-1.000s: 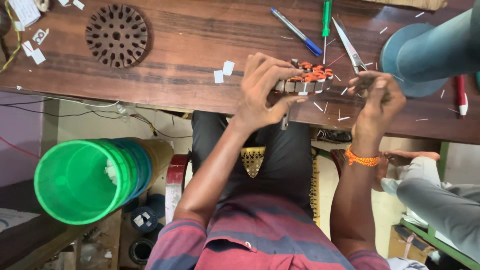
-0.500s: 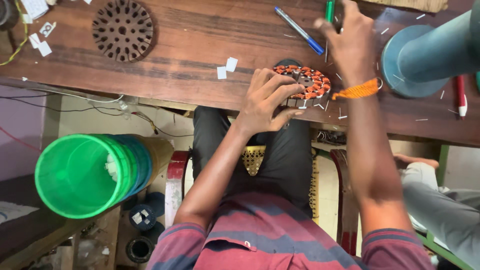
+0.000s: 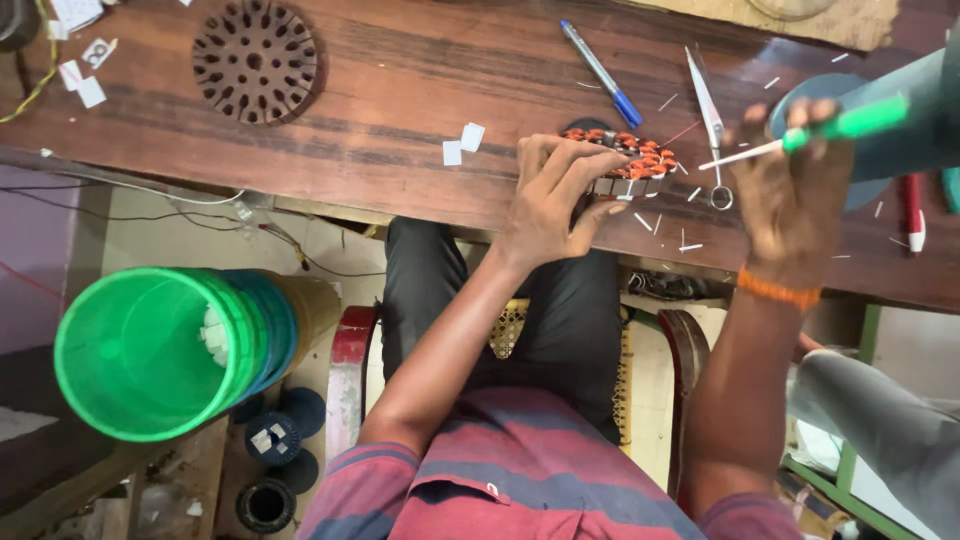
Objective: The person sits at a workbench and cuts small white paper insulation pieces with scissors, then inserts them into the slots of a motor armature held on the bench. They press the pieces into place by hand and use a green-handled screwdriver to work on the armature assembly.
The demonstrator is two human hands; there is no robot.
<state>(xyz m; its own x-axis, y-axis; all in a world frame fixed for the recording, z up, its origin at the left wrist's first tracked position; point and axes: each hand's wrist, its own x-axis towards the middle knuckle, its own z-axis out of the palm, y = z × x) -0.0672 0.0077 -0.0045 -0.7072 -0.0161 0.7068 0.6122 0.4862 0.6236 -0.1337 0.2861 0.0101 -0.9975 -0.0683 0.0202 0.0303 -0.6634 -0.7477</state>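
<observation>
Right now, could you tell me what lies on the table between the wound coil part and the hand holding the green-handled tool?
In the head view, a pair of scissors lies between the wound coil part and the right hand.

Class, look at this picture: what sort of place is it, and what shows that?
Probably a small motor-repair workshop: copper-wound stator under the left hand, green-handled tool in the right hand, slotted core disc on the wooden bench.
</observation>
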